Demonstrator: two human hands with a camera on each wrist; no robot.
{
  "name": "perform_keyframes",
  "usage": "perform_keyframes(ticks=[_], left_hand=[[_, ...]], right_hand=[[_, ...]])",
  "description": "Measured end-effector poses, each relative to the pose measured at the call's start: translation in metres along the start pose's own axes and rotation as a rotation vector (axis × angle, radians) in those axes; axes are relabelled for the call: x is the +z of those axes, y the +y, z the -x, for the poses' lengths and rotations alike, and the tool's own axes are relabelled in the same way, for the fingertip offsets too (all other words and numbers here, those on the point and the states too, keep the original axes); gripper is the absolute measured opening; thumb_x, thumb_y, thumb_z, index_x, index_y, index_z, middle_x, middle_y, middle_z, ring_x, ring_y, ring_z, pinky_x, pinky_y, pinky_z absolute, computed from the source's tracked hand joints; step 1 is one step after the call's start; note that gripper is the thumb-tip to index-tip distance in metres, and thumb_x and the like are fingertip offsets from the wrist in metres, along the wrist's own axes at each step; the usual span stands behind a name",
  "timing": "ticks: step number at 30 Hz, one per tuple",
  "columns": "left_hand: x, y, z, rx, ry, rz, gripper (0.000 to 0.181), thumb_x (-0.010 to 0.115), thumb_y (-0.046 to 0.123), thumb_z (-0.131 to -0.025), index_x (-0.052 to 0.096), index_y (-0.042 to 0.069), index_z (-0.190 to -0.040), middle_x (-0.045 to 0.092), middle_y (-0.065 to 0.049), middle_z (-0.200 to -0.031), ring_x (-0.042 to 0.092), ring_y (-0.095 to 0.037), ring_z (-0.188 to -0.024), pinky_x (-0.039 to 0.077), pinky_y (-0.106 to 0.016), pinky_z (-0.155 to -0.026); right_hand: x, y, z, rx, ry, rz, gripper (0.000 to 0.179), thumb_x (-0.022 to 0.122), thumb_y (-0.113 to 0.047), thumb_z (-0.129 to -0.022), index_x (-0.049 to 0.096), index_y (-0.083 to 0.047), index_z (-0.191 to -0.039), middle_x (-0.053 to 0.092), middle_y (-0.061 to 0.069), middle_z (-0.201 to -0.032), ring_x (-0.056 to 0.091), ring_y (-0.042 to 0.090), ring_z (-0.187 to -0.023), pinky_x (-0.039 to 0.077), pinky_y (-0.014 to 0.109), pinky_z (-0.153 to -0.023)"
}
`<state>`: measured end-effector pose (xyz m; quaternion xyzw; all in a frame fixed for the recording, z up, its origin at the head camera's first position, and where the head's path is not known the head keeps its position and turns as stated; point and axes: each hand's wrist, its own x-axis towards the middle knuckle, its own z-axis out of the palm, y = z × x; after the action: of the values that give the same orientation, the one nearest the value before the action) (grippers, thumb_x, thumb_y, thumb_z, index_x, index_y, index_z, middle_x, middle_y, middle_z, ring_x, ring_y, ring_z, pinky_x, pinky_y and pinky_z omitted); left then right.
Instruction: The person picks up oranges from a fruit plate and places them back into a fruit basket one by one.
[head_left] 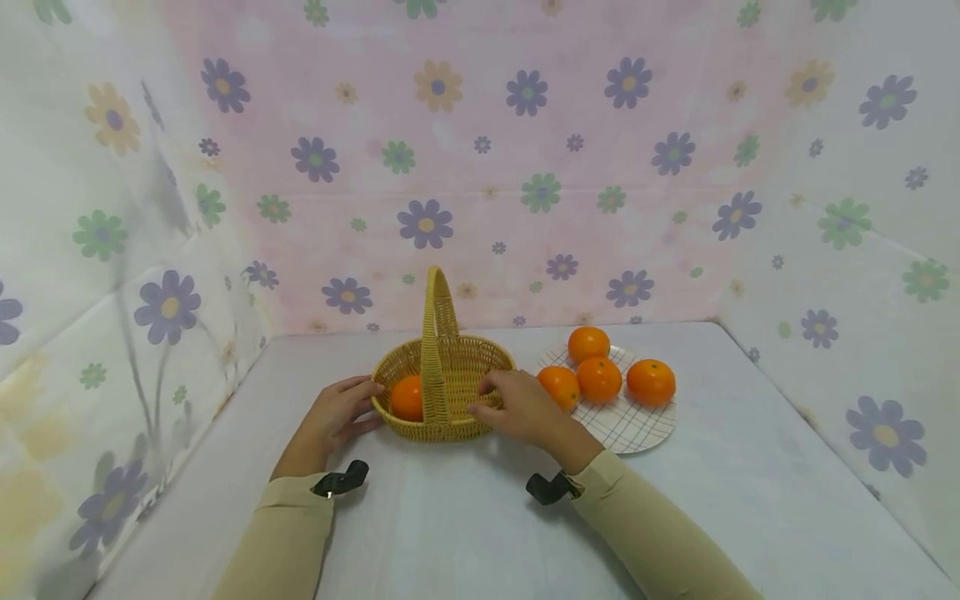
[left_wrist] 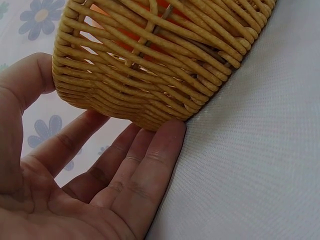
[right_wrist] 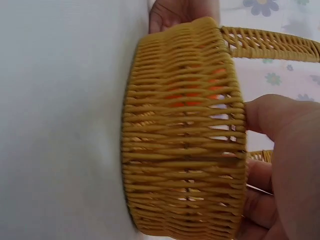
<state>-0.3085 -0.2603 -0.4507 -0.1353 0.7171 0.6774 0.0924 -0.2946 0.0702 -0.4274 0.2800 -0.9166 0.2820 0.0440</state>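
A yellow woven basket (head_left: 468,429) with a tall arched handle stands on the white table. One orange (head_left: 407,398) lies inside at its left end. My left hand (head_left: 347,408) holds the basket's left end, thumb (left_wrist: 37,75) at the rim and fingers (left_wrist: 155,165) against the lower outer wall. Over the right rim reaches my right hand (head_left: 521,408), its fingers bent loosely inside the basket with a gap between thumb and fingers and nothing seen in it. In the right wrist view, the basket wall (right_wrist: 185,140) partly hides these fingers (right_wrist: 260,175).
Right of the basket, a white plate (head_left: 645,429) with a grid pattern bears several oranges (head_left: 598,380). My right forearm (head_left: 652,525) passes in front of the plate. Flower-print cloth (head_left: 480,167) hangs along the back and both sides of the white table (head_left: 442,533).
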Motion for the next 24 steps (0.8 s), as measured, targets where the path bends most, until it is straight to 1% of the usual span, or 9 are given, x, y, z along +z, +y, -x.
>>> perform_keyframes(ticks=[3,8,11,13,14,15,18,20,24], left_hand=[[-0.001,-0.001,-0.001,-0.001,0.004,-0.001,0.058,0.069,0.029,-0.099,0.051,0.008,-0.150,0.056,-0.015,-0.149,0.066,-0.022,-0.119,0.060,-0.046,-0.097],[-0.002,-0.001,-0.003,0.014,-0.013,0.003,0.060,0.068,0.029,-0.099,0.050,0.007,-0.152,0.053,-0.017,-0.152,0.065,-0.024,-0.123,0.059,-0.047,-0.098],[-0.002,-0.002,-0.003,0.017,-0.021,0.005,0.060,0.068,0.030,-0.099,0.050,0.007,-0.151,0.053,-0.017,-0.152,0.065,-0.023,-0.122,0.060,-0.047,-0.098],[-0.002,-0.002,-0.003,0.018,-0.024,0.005,0.061,0.069,0.031,-0.099,0.050,0.007,-0.151,0.053,-0.016,-0.152,0.066,-0.022,-0.120,0.060,-0.047,-0.098],[-0.002,-0.002,-0.003,0.020,-0.025,0.004,0.061,0.069,0.031,-0.099,0.050,0.007,-0.151,0.054,-0.016,-0.152,0.066,-0.022,-0.120,0.060,-0.047,-0.098],[-0.002,-0.002,-0.004,0.022,-0.028,0.004,0.061,0.069,0.032,-0.098,0.050,0.007,-0.151,0.054,-0.016,-0.151,0.066,-0.021,-0.119,0.060,-0.047,-0.098],[-0.002,-0.002,-0.005,0.029,-0.034,0.004,0.061,0.070,0.032,-0.098,0.051,0.008,-0.151,0.055,-0.015,-0.150,0.067,-0.020,-0.117,0.060,-0.047,-0.098],[-0.003,-0.001,-0.005,0.031,-0.035,0.004,0.061,0.070,0.032,-0.098,0.051,0.008,-0.151,0.057,-0.014,-0.148,0.067,-0.019,-0.116,0.060,-0.046,-0.098],[-0.003,-0.001,-0.004,0.025,-0.033,0.005,0.060,0.070,0.031,-0.098,0.051,0.008,-0.151,0.058,-0.013,-0.146,0.067,-0.019,-0.115,0.060,-0.046,-0.098]], right_hand=[[-0.003,0.001,0.000,0.002,0.005,-0.027,0.036,0.071,-0.045,-0.095,0.069,-0.015,-0.116,0.072,-0.001,-0.113,0.064,0.015,-0.100,0.057,0.033,-0.090],[-0.010,0.004,0.001,-0.022,0.037,-0.027,0.033,0.073,-0.041,-0.095,0.069,-0.015,-0.115,0.072,-0.003,-0.113,0.064,0.012,-0.101,0.057,0.032,-0.092],[-0.014,0.006,0.001,-0.037,0.057,-0.037,0.031,0.074,-0.037,-0.095,0.069,-0.013,-0.115,0.072,0.000,-0.112,0.063,0.016,-0.093,0.056,0.032,-0.085],[-0.019,0.006,0.002,-0.032,0.069,-0.049,0.030,0.074,-0.036,-0.095,0.070,-0.013,-0.114,0.072,0.002,-0.111,0.062,0.020,-0.089,0.055,0.033,-0.081],[-0.021,0.006,0.002,-0.023,0.074,-0.056,0.029,0.074,-0.035,-0.095,0.070,-0.014,-0.114,0.072,0.001,-0.111,0.061,0.021,-0.089,0.055,0.034,-0.081],[-0.024,0.006,0.003,-0.018,0.079,-0.057,0.028,0.074,-0.035,-0.095,0.070,-0.014,-0.113,0.072,0.001,-0.111,0.062,0.021,-0.090,0.055,0.035,-0.082],[-0.030,0.006,0.003,0.003,0.097,-0.041,0.025,0.073,-0.035,-0.095,0.070,-0.017,-0.112,0.072,-0.002,-0.112,0.065,0.020,-0.101,0.057,0.037,-0.093],[-0.033,0.007,0.002,0.013,0.104,-0.024,0.023,0.074,-0.035,-0.095,0.070,-0.019,-0.111,0.071,-0.005,-0.113,0.066,0.019,-0.110,0.056,0.039,-0.102],[-0.040,0.009,0.002,0.041,0.104,-0.003,0.022,0.073,-0.035,-0.095,0.071,-0.020,-0.111,0.072,-0.004,-0.117,0.066,0.021,-0.118,0.054,0.043,-0.107]])
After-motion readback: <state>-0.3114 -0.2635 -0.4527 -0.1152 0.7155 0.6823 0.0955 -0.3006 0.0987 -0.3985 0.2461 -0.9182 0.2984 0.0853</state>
